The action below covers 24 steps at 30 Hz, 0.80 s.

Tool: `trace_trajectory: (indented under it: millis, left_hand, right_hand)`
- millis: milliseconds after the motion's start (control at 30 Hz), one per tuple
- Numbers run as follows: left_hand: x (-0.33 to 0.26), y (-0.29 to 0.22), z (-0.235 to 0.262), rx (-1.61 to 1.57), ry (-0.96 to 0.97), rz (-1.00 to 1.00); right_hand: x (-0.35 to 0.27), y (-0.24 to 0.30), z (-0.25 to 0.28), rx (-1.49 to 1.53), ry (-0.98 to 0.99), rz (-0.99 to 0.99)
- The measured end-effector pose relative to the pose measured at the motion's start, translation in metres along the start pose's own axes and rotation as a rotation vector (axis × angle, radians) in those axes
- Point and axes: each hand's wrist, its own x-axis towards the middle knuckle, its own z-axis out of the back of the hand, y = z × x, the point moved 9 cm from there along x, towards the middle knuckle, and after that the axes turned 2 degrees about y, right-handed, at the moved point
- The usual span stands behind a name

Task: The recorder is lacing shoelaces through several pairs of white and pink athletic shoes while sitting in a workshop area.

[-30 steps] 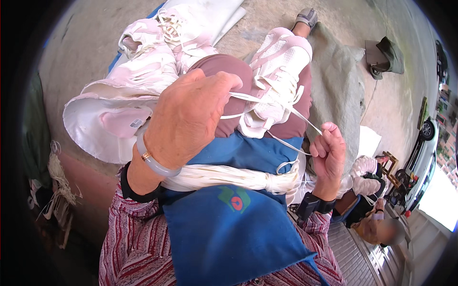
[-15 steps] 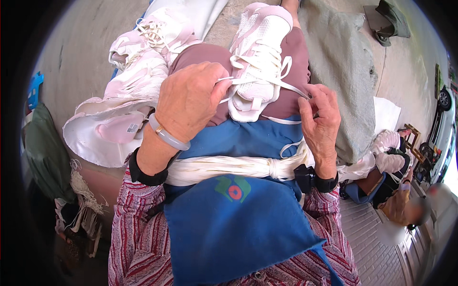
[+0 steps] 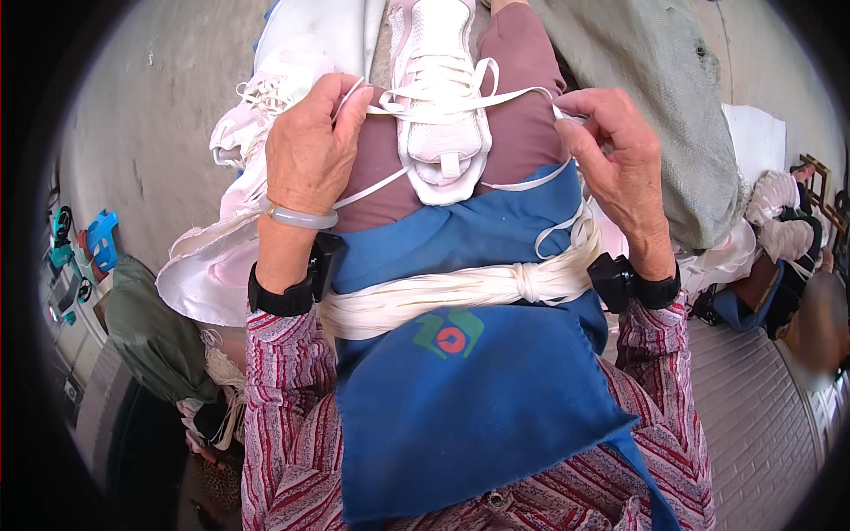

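Note:
A white and pale pink sneaker (image 3: 440,40) rests on my lap, its heel opening toward me. My left hand (image 3: 310,150) pinches one end of a white shoelace (image 3: 522,95) left of the shoe, between thumb and forefinger. On the other side, my right hand (image 3: 617,146) pinches another stretch of lace. Between the hands the lace runs across the upper rows, and a small loop stands up right of the tongue. Two more lace strands hang from beside the heel onto my lap. Across my waist lies a knotted bundle of white laces (image 3: 416,305) over a blue apron (image 3: 478,416).
More white and pink shoe uppers (image 3: 212,265) lie to my left. A grey-green sack (image 3: 655,115) is at the right of my leg. Beyond it, another person (image 3: 810,327) sits among similar uppers. Dark green cloth (image 3: 155,327) with hanging laces stands at the left.
Both hands have moved farther apart and away from me, spreading the lace wider across the shoe. The view has shifted, and the shoe now appears higher and further left.

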Motion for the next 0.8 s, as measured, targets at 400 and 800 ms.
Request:
trace_trajectory:
  millis: [400, 800]
  left_hand:
    - [-0.037, -0.030, -0.016, -0.189, 0.253, -0.096]
    - [-0.019, -0.039, -0.007, 0.022, 0.078, -0.285]
  right_hand:
    - [-0.037, 0.011, -0.059, -0.259, 0.386, 0.342]
    - [-0.013, 0.000, -0.043, -0.299, 0.071, 0.226]
